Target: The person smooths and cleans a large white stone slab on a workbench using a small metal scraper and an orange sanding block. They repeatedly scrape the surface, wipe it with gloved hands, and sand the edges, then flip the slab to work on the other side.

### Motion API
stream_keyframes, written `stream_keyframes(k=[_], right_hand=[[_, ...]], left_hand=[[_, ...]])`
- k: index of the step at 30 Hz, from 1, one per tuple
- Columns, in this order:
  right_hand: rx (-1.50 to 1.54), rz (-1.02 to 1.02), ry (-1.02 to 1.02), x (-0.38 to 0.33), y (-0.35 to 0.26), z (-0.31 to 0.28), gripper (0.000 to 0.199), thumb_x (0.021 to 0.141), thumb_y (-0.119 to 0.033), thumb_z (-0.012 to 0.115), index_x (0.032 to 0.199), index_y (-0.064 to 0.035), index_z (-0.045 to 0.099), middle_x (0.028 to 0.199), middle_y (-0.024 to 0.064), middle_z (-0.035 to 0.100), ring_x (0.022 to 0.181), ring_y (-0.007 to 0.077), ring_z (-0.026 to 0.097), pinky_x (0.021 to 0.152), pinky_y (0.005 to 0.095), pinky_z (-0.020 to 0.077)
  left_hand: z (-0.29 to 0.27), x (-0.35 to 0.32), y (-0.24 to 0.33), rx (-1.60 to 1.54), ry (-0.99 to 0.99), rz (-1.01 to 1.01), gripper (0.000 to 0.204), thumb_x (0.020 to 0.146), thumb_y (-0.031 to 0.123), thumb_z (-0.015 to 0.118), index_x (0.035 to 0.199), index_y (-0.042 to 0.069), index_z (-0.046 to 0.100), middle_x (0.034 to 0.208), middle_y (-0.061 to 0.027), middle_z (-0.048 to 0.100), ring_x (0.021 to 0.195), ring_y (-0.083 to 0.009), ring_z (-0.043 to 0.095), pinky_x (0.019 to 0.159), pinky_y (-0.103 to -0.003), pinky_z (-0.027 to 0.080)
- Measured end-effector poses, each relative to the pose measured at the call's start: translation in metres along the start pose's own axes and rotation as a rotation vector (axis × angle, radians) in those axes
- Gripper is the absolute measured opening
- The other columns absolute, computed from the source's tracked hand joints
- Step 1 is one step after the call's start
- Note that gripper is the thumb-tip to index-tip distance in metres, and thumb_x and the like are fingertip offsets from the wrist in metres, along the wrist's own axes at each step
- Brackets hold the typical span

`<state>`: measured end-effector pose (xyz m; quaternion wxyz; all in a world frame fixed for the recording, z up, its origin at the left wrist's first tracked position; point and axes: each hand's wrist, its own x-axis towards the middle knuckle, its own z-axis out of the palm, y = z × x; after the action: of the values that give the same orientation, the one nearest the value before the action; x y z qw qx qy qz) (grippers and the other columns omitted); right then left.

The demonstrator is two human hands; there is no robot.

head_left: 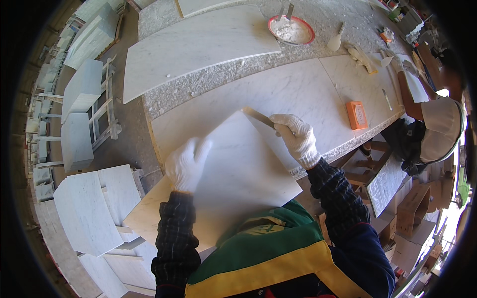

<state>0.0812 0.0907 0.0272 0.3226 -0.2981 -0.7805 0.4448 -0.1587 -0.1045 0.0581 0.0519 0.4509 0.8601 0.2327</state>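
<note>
A pale marble tile (243, 159) is tilted up in front of me, its far corner raised over the worktable and its near side against my apron (263, 243). My left hand (188, 165), in a white knit glove, grips the tile's left edge; its thumb points up and its other fingers are partly hidden. Gloved too, my right hand (297, 139) is closed on a flat, narrow tan-grey strip (258, 118), like a scraper or abrasive stick. The strip lies along the tile's far right edge, close to the corner. Its exact kind is unclear.
Marble slabs (198, 49) cover the dusty worktable. A red-rimmed bowl (291, 31) of white paste, an orange box (357, 115) and a crumpled glove (361, 58) sit on it. At right a co-worker (439, 124) works. Stacked slabs (82, 87) stand left.
</note>
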Motion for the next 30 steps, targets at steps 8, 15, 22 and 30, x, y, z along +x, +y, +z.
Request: stream_keyframes(k=[8, 15, 22, 30], right_hand=[[-0.084, -0.086, 0.034, 0.001, 0.002, 0.000, 0.023, 0.092, -0.005, 0.068, 0.114, -0.0084, 0.074, 0.102, 0.0120, 0.076, 0.084, 0.0276, 0.075, 0.074, 0.0341, 0.0609], [-0.193, -0.206, 0.039, 0.005, -0.002, -0.002, 0.018, 0.097, 0.001, 0.065, 0.112, -0.0017, 0.074, 0.089, 0.0105, 0.073, 0.075, 0.0199, 0.071, 0.070, 0.0307, 0.0584], [-0.247, -0.207, 0.117, 0.002, -0.009, -0.001, 0.019, 0.098, 0.000, 0.065, 0.115, -0.0024, 0.073, 0.089, 0.0094, 0.072, 0.074, 0.0191, 0.070, 0.068, 0.0306, 0.0574], [0.163, 0.071, -0.183, -0.039, -0.009, -0.029, 0.028, 0.102, -0.001, 0.061, 0.128, -0.0019, 0.072, 0.096, 0.0065, 0.070, 0.077, 0.0121, 0.067, 0.068, 0.0262, 0.0552]], left_hand=[[-0.003, 0.001, 0.004, 0.000, -0.013, -0.004, 0.033, 0.100, 0.041, 0.068, 0.102, 0.009, 0.077, 0.089, -0.0128, 0.076, 0.080, -0.0324, 0.074, 0.072, -0.040, 0.056], [-0.003, 0.001, 0.004, -0.026, -0.025, -0.018, 0.034, 0.100, 0.042, 0.068, 0.102, 0.009, 0.077, 0.087, -0.0126, 0.076, 0.079, -0.0314, 0.073, 0.072, -0.039, 0.056], [0.000, 0.000, 0.000, 0.040, -0.017, -0.020, 0.035, 0.100, 0.042, 0.068, 0.102, 0.008, 0.076, 0.085, -0.0126, 0.075, 0.078, -0.0314, 0.073, 0.071, -0.040, 0.055], [0.002, 0.001, 0.001, -0.045, 0.045, 0.005, 0.040, 0.096, 0.048, 0.069, 0.095, 0.010, 0.077, 0.077, -0.0179, 0.071, 0.071, -0.0403, 0.069, 0.064, -0.049, 0.052]])
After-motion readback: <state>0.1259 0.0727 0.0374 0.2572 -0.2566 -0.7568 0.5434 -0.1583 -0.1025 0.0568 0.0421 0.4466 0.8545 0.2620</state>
